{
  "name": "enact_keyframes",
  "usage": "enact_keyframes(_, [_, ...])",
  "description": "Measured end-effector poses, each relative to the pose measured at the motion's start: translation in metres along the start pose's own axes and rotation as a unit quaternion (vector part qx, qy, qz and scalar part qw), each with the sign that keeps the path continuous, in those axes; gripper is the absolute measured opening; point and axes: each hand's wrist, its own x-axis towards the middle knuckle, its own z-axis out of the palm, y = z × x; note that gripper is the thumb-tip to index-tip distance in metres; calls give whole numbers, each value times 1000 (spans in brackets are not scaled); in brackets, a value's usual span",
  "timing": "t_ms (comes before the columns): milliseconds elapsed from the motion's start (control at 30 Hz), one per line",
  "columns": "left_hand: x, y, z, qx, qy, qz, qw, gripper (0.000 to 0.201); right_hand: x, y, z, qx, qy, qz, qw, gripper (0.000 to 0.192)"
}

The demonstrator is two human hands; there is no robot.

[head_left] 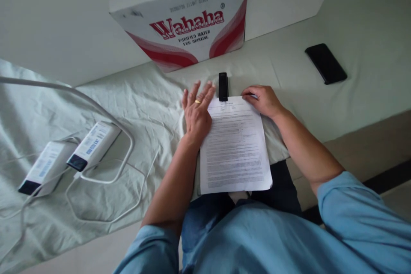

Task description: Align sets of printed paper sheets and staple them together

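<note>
A stack of printed sheets lies in front of me, its lower end reaching past the table's front edge above my lap. My left hand, with a gold ring, rests by the upper left of the sheets, fingers spread and slightly blurred. At the top right corner, my right hand has its thumb and fingers closed on the paper edge. Between the hands a small black stapler stands end-on to the top edge of the sheets, touching or overlapping it; which one I cannot tell.
A white and red Wahaha water carton stands behind, against white panels. A black phone lies at the right on the pale green cloth. Two white power banks with looped white cables are at the left.
</note>
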Motion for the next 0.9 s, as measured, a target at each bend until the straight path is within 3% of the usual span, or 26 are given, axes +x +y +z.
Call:
enact_keyframes(133, [2,8,2,5,-83,36,996,79,1,-2,0,-12,0,6,1000,21])
enact_keyframes(300, [5,10,7,-5,-92,3,996,77,1,-3,0,4,6,10,1000,22])
enact_keyframes(400, [7,0,12,-38,-98,-9,994,81,0,-3,-3,29,1,20,999,24])
enact_keyframes(567, [4,-28,11,-153,-62,34,986,55,-2,-6,-13,76,-65,12,995,23])
enact_keyframes(633, [-1,-30,4,-204,2,-31,978,52,-3,-11,-18,126,-82,9,989,28])
enact_keyframes(700, [-8,-24,-7,-267,76,-138,951,51,-5,-17,-23,178,-96,13,979,35])
enact_keyframes(767, [-17,-13,-16,-331,117,-198,915,48,-7,-23,-26,223,-100,27,969,40])
enact_keyframes(900, [-36,6,-23,-465,84,-301,829,57,-9,-25,-25,297,-57,81,950,44])
